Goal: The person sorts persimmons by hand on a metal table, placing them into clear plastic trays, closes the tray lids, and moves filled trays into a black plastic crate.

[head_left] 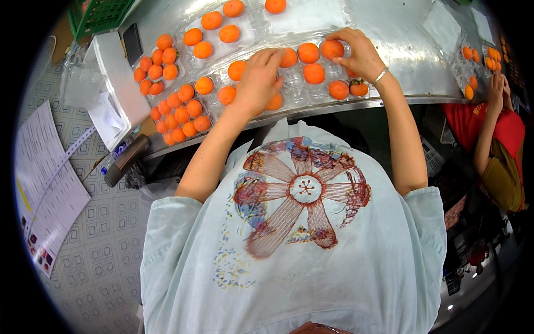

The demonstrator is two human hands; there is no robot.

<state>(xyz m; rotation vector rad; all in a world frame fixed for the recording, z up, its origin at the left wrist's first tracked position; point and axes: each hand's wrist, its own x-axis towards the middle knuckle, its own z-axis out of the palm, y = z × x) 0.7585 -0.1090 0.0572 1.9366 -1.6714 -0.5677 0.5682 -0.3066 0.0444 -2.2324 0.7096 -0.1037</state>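
Note:
My right hand (360,57) has its thumb and fingers around an orange persimmon (332,49) at the far right corner of a clear plastic tray (297,96). My left hand (258,80) rests over the left part of the trays, palm down. Its thumb stands apart from the fingers, whose tips lie beside another persimmon (288,57); what is under the palm is hidden. Between the hands sit more persimmons (314,73) in the tray's cups. Near my right wrist, one persimmon (358,87) shows its green-brown calyx.
Trays filled with persimmons (181,115) stand at the left, beside a white foam box (119,83) and a dark phone (132,44). Farther back are partly filled trays (245,44) on the metal table (403,55). A green crate (100,16) is far left. A person in red (509,131) works at the right.

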